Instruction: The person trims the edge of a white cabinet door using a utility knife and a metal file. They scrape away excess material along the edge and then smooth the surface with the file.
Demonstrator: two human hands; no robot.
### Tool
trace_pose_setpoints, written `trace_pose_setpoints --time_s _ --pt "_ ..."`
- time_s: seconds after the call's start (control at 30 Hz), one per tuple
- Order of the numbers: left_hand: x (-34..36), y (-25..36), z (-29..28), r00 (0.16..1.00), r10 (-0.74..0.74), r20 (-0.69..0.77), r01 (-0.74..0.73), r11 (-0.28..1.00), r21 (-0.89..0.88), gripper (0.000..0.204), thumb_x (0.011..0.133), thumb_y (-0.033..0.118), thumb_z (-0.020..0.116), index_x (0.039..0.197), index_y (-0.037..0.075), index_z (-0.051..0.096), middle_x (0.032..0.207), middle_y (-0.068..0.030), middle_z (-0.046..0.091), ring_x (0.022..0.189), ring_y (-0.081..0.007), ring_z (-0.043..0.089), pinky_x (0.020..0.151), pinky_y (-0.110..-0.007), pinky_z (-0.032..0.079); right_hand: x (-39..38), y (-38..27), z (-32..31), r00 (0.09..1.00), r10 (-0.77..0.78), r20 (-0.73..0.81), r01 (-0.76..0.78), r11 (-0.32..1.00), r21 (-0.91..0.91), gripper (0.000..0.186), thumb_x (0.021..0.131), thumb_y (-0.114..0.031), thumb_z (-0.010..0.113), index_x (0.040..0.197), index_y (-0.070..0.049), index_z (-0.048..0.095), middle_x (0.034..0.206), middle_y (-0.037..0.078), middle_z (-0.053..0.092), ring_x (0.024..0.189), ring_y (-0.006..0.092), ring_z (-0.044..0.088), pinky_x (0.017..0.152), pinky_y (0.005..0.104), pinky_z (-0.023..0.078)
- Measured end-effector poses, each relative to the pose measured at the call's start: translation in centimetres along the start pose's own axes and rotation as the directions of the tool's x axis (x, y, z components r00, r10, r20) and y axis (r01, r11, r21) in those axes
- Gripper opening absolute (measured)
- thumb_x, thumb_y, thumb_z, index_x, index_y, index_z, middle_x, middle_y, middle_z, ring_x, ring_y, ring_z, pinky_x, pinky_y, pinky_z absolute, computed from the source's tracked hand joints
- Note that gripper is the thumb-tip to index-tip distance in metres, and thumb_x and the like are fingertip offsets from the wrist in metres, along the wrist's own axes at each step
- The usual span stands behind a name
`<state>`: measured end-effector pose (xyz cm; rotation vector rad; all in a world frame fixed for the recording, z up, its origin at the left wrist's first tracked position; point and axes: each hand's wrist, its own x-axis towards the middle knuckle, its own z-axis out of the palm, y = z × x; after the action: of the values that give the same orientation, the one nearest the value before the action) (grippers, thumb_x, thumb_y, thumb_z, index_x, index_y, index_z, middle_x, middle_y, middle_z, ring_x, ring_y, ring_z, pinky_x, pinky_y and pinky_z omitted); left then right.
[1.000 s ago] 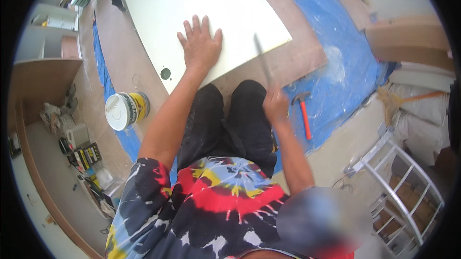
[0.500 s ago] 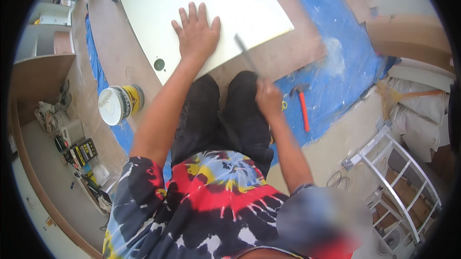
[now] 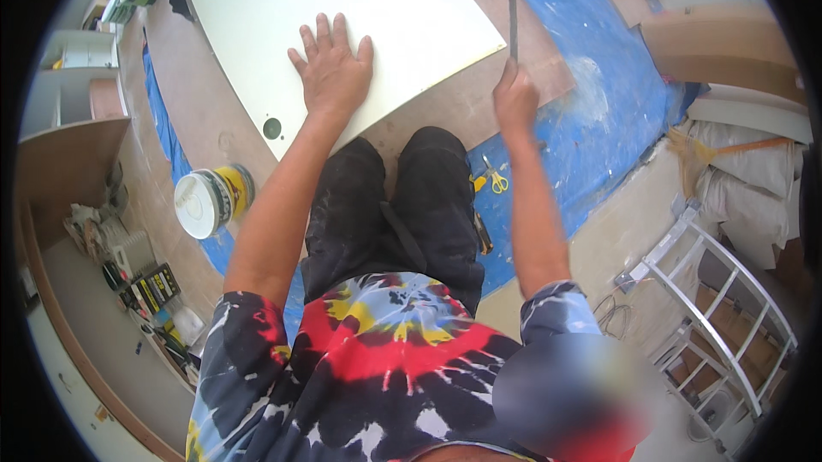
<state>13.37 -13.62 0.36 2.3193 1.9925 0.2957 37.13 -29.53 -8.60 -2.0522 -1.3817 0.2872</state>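
My left hand [image 3: 334, 78] lies flat on a large white panel [image 3: 411, 21], its fingers spread. The panel has a round dark hole near its closest corner. In my right hand [image 3: 515, 102] is a long, narrow, dark flat file [image 3: 513, 18], gripped at its lower end and pointing away from me. That hand is off to the right of the panel's edge, and the file does not touch the panel. Yellow-handled scissors [image 3: 496, 178] lie beside my right knee. My right forearm covers most of a hammer on the blue sheet.
A paint bucket [image 3: 199, 203] stands left of my legs. Brown board [image 3: 548, 77] and blue sheeting [image 3: 591, 132] cover the floor under the panel. At the right are a metal ladder [image 3: 715, 308], a broom [image 3: 695, 149] and pale sacks [image 3: 753, 188]. Shelving lines the left.
My right hand has swung forward and to the right, carrying the file away from the panel's near edge. The left hand stays pressed on the panel. My forearm now hides the hammer.
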Motion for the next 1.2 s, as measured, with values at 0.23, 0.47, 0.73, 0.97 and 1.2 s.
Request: trace_pose_setpoints --time_s 0.23,0.47,0.73,0.97,1.2 --pt "-0.6 0.0 -0.5 0.999 -0.039 0.017 0.038 0.998 0.054 0.067 0.103 0.048 0.039 0.158 0.009 0.032 0.165 -0.0175 0.025 0.154 -0.0393 0.015 0.123 -0.059 0.009 -8.0 -2.5 -1.9 0.998 0.056 0.027 -0.058 0.995 0.078 0.032 0.104 -0.028 0.052 0.092 0.0 0.06 0.077 0.03 0.064 0.073 0.0479 0.065 0.061 0.0532 0.05" --pt "-0.4 0.8 0.0 0.999 0.007 0.052 -0.008 1.0 0.004 0.069 0.103 0.047 0.039 0.157 0.006 0.032 0.165 -0.0188 0.025 0.154 -0.0414 0.015 0.123 -0.06 0.008 7.7 2.5 -2.7 0.971 0.174 -0.162 -0.185 0.981 -0.062 0.037 0.105 -0.029 0.047 0.088 0.0 0.061 0.07 0.027 0.064 0.07 0.0471 0.066 0.057 0.0543 0.049" --pt "0.0 -0.3 -0.2 1.0 -0.009 -0.013 0.009 1.0 0.016 0.068 0.103 0.048 0.04 0.157 0.006 0.033 0.164 -0.0195 0.026 0.153 -0.0423 0.016 0.122 -0.062 0.01 -5.0 -1.8 -0.4 0.989 -0.077 0.126 0.077 0.997 0.0 0.039 0.103 -0.034 0.051 0.091 0.001 0.063 0.07 0.03 0.063 0.067 0.049 0.064 0.057 0.0565 0.049" --pt "-0.1 -0.2 0.0 0.997 -0.026 0.071 0.022 0.998 0.058 0.069 0.103 0.048 0.038 0.157 0.007 0.032 0.165 -0.0183 0.025 0.154 -0.042 0.015 0.122 -0.062 0.01 1.4 -0.4 -1.4 0.979 0.0 -0.204 -0.01 0.999 -0.047 0.035 0.103 -0.03 0.052 0.092 0.001 0.062 0.072 0.03 0.064 0.07 0.0499 0.064 0.059 0.0561 0.05" --pt "-0.3 0.6 -0.2 1.0 0.008 0.013 -0.009 0.999 0.032 0.069 0.103 0.05 0.038 0.158 0.008 0.031 0.165 -0.0175 0.025 0.154 -0.0393 0.015 0.123 -0.06 0.009 0.6 -1.4 0.6 0.996 0.048 0.078 -0.034 0.984 -0.174 0.032 0.103 -0.029 0.053 0.093 0.001 0.062 0.078 0.029 0.066 0.073 0.0479 0.065 0.06 0.056 0.049"
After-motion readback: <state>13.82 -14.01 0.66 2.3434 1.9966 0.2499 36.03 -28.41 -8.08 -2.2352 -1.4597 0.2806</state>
